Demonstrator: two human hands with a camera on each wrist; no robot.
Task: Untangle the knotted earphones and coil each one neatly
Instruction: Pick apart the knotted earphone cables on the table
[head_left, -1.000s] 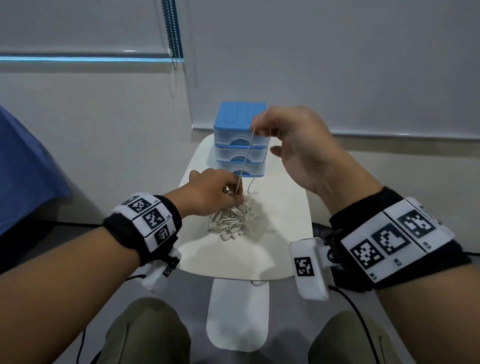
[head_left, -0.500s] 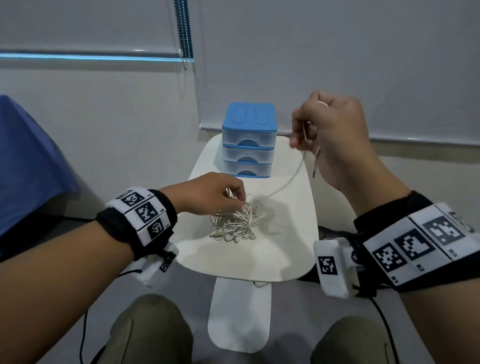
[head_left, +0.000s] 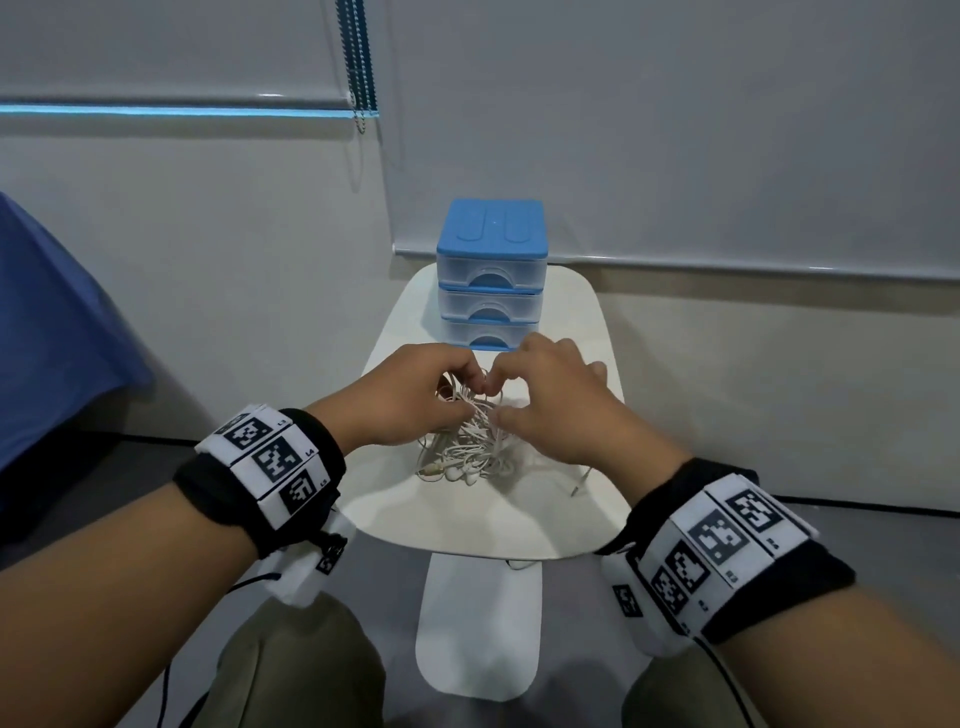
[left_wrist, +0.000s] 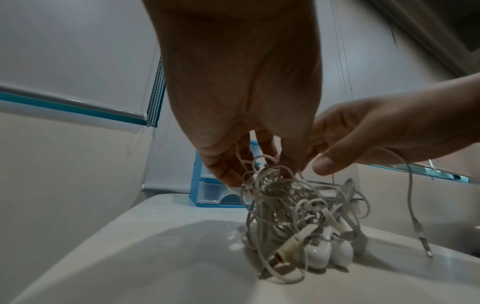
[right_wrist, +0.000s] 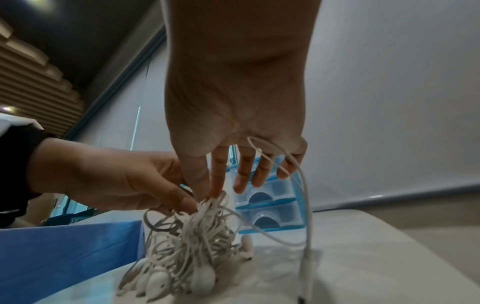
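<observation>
A tangle of white earphones (head_left: 467, 447) lies mid-table on the small white table (head_left: 493, 525). My left hand (head_left: 465, 402) pinches strands at the top left of the tangle (left_wrist: 293, 214), thumb against curled fingers. My right hand (head_left: 493, 405) meets it from the right. Its thumb and index finger close on the top of the bundle (right_wrist: 192, 236), and its other fingers are spread. One freed cable (right_wrist: 306, 205) drapes over the right hand's outer fingers and drops to its plug (head_left: 579, 483) on the table. Several earbuds (left_wrist: 327, 251) stick out at the tangle's near side.
A blue three-drawer plastic box (head_left: 491, 275) stands at the table's far edge, just behind the hands. The wall and a roller blind rise behind it. Blue cloth (head_left: 47, 338) hangs at the left. My knees are below the table's near edge.
My right hand, which held a pulled-out cable high at the right, has come down to the tangle. That cable now hangs slack with its plug on the table. The left hand stayed on the tangle.
</observation>
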